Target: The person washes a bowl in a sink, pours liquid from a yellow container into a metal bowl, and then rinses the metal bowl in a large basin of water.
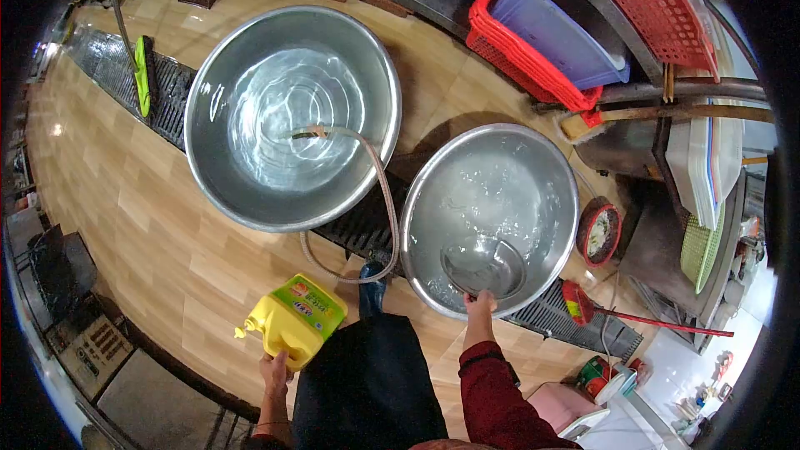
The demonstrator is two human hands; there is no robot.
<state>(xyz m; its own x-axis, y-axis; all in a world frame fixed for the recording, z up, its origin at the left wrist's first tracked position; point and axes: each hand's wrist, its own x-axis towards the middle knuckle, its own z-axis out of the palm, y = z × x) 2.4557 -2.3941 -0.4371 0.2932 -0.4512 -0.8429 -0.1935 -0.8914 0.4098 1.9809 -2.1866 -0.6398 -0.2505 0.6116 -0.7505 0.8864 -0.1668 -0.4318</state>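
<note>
My left hand (277,369) is closed on a yellow jug (298,321) with a green label and a pump top, tilted on its side above the tiled floor. My right hand (480,307) grips the near rim of a metal bowl (483,265). That bowl sits inside the right metal basin (417,200), which holds water with some bubbles on it. To the left stands a larger metal basin (198,171), also with water. A hose (385,187) hangs over its rim, and ripples spread around the hose's end.
A grated floor drain (358,233) runs beneath both basins. At the upper right are red and blue plastic baskets (554,29). A red-handled broom (650,318) and a small red basket (598,237) lie right of the basin. A green squeegee (143,75) is at the upper left.
</note>
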